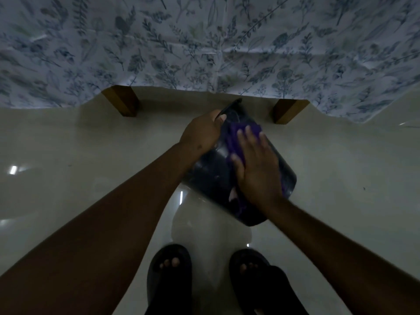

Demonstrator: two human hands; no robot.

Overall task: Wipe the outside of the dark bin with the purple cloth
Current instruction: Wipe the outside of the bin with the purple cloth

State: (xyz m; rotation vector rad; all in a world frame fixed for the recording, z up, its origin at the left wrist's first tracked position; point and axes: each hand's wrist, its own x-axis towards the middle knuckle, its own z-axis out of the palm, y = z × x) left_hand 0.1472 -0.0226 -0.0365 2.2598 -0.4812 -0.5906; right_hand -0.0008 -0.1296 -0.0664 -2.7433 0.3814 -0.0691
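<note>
We see the dark glossy plastic bin (211,176) tipped over the pale shiny floor (91,155) before two wooden legs. Our left hand (201,135) has its grip clenched on the rim; our right hand (256,169) presses the purple cloth (234,137) flat against its outer wall. Its contents stay hidden.

A pale, glossy floor (91,155) is seen, with small spots of light reflected on it. Two wooden legs (121,101) are planted on it at the far side, under a hanging floral cloth (204,42). Two dark sandals (169,276) are placed flat on the floor at the near edge. The dark bin (209,176) seems to be lifted above the floor, though this cannot be confirmed in the dim light.
</note>
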